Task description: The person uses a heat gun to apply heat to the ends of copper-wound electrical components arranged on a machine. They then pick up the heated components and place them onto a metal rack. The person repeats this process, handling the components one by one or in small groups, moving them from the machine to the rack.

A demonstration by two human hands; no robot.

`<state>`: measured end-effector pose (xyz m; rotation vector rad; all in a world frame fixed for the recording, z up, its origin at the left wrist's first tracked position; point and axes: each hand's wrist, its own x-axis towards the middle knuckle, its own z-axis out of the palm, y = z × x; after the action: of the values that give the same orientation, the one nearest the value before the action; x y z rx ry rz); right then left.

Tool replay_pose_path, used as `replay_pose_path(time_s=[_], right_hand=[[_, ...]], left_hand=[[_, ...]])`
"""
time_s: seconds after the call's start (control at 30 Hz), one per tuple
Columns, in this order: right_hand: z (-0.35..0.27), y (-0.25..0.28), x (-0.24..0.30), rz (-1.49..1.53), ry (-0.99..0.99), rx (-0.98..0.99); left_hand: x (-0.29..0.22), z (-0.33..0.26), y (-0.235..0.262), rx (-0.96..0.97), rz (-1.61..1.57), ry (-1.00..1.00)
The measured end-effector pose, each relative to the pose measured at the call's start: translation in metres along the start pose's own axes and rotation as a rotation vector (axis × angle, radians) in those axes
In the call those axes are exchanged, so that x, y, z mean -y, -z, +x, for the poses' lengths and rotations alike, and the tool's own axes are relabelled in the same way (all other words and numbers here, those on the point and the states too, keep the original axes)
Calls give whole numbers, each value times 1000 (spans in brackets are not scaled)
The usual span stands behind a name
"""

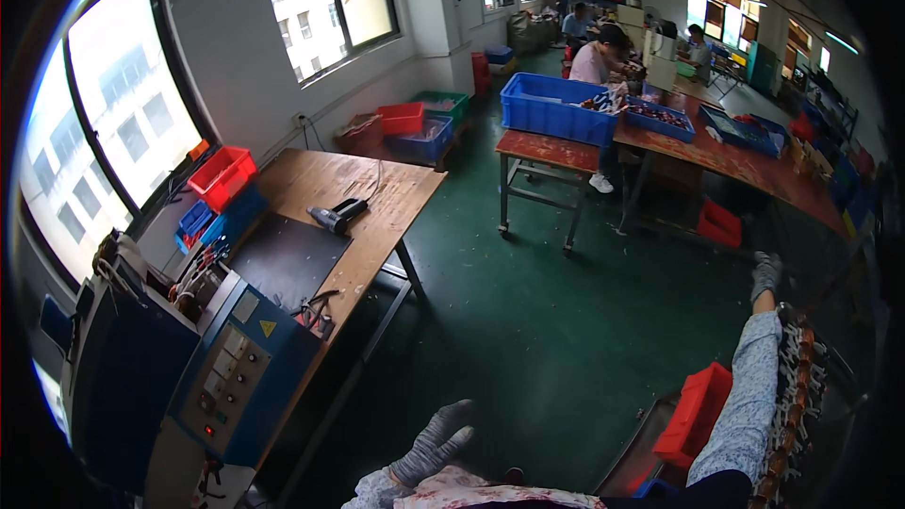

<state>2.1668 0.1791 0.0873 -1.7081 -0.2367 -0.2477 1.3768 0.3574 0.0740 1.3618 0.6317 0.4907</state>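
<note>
My left hand, in a grey striped glove, is held low in front of my body with its fingers stretched out and nothing in it. My right arm, in a speckled light sleeve, reaches far forward on the right. My right hand, gloved in the same grey, is small and dim there, so its grip cannot be made out. Beside that forearm runs a long row of copper-coloured parts with pale metal prongs. A red plastic bin lies tilted just left of the arm.
A wooden workbench on the left bears a heat gun, pliers and a blue control machine. Ahead, a large blue crate sits on a small wheeled table. Several people work at a red table beyond.
</note>
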Motion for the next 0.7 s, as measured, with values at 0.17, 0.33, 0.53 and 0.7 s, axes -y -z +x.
replay_pose_path(time_s=[0.17,0.33,0.53,0.7], right_hand=[[-275,-198,111,-55,293,1188],[-474,-258,132,-627,545,1956],[-658,-369,124,-732,756,2148],[-746,-450,199,-51,668,2181]], left_hand=[[31,30,69,-12,114,-51],[31,70,132,-19,141,-173],[17,45,219,-300,128,-139],[0,13,272,-602,99,-129]])
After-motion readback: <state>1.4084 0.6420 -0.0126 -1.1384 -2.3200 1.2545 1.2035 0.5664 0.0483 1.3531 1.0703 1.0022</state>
